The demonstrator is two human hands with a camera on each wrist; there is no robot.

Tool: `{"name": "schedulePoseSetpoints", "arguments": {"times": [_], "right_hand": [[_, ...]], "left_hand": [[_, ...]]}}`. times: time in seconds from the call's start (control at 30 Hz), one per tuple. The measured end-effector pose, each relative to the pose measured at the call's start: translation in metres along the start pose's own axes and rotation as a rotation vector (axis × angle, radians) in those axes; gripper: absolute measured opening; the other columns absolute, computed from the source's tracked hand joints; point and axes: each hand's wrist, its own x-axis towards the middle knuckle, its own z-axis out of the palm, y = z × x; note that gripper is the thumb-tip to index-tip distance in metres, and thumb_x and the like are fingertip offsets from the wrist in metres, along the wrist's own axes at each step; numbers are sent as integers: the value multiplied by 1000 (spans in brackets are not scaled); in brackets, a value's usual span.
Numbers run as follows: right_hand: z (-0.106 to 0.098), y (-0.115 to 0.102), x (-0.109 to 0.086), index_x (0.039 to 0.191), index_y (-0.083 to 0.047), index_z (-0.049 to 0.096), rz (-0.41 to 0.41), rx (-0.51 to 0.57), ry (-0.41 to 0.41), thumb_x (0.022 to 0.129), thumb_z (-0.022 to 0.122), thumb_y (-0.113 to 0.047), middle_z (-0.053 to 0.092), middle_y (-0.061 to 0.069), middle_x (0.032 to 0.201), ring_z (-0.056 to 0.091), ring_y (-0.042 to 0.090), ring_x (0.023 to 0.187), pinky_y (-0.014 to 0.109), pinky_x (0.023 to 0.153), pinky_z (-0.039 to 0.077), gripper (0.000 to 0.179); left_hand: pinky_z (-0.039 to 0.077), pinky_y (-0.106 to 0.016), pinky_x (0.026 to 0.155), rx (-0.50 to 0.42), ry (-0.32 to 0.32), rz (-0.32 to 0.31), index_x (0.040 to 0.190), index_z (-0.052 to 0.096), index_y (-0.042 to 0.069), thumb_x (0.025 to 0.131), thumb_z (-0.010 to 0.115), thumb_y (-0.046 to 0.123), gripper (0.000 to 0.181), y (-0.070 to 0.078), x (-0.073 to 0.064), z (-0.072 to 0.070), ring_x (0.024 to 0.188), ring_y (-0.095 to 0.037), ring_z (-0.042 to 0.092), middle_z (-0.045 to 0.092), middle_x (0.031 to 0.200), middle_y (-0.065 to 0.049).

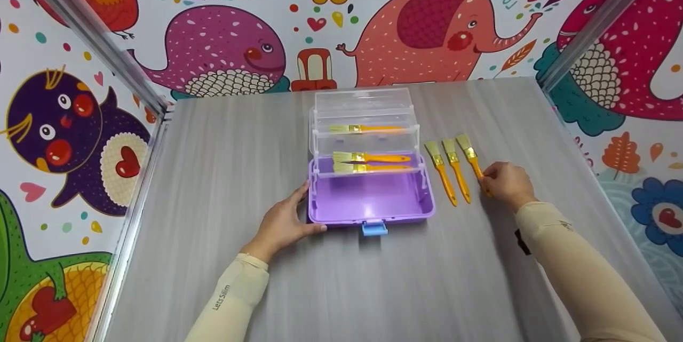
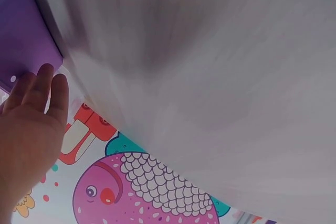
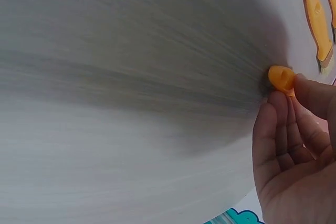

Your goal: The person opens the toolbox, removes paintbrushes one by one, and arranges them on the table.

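In the head view, my left hand (image 1: 283,223) is spread wide at the left front corner of the purple box (image 1: 341,222), fingers along its side, thumb by the front edge. My right hand (image 1: 509,184) pinches the handle of the held brush (image 1: 470,154), rightmost of three on the grey table (image 1: 213,171) right of the box. Two loose brushes (image 1: 459,176) lie near it (all three point their bristles away from me). In the clear trays (image 1: 323,142), one brush lies higher up and two lower down. A blue latch (image 1: 374,229) juts from the box front.

In the left wrist view, my fairly straight fingers are at the purple wall.

In the right wrist view, my thumb and fingertips close on the orange handle end; I cannot tell whether it is lifted.
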Motion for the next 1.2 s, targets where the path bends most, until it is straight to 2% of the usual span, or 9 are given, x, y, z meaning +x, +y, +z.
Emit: {"name": "schedulePoseSetpoints", "arguments": {"times": [0.13,0.27,0.57,0.73,0.83,0.93,1.03,1.2], "right_hand": [[0,2,0,96,3,71,-41,-28,42,90,69,-15,65,6,72,58,24,65,33,57,48,20],[0,3,0,96,4,71,-50,-39,51,89,69,-16,64,5,69,58,25,65,34,57,47,21],[-1,1,1,99,4,70,-18,-35,13,90,67,-18,64,6,71,57,26,68,34,59,48,24],[-3,0,2,102,3,69,36,-10,-19,94,65,-23,65,9,77,57,27,72,34,61,49,27],[-8,-2,3,104,3,69,42,-9,-21,95,63,-23,66,11,83,58,28,74,35,63,51,29],[-15,-5,5,106,4,69,18,-16,-10,96,62,-23,67,14,89,58,29,77,39,67,52,30],[-26,-14,7,108,5,68,-39,-27,23,96,61,-22,68,19,95,59,32,81,47,73,53,31],[-46,-47,18,111,6,67,-144,-21,81,97,62,-19,67,24,103,61,36,85,55,78,53,29]], "left_hand": [[39,-50,107,2,-2,1,157,34,15,65,92,45,112,0,0,0,131,-34,49,50,147,-8],[39,-50,107,-1,-8,-3,157,34,16,66,92,44,111,0,0,0,132,-34,48,50,148,-7],[39,-49,107,-10,-10,-7,157,33,16,65,92,45,113,1,-1,-1,132,-33,48,49,149,-7],[40,-49,107,-4,-10,-3,157,33,16,65,92,46,113,1,0,-1,131,-34,49,50,148,-7],[39,-50,107,-6,-9,1,157,33,14,65,92,46,113,1,0,-1,131,-35,49,50,148,-8],[39,-50,108,-7,-11,-2,157,33,14,65,92,46,114,1,0,-2,132,-34,48,49,149,-8],[39,-49,107,-3,-9,-6,157,33,16,65,92,46,114,1,0,-2,132,-34,48,49,148,-8],[40,-50,106,6,-2,-4,157,34,17,65,93,45,112,0,0,-1,130,-35,50,52,146,-8]]}}
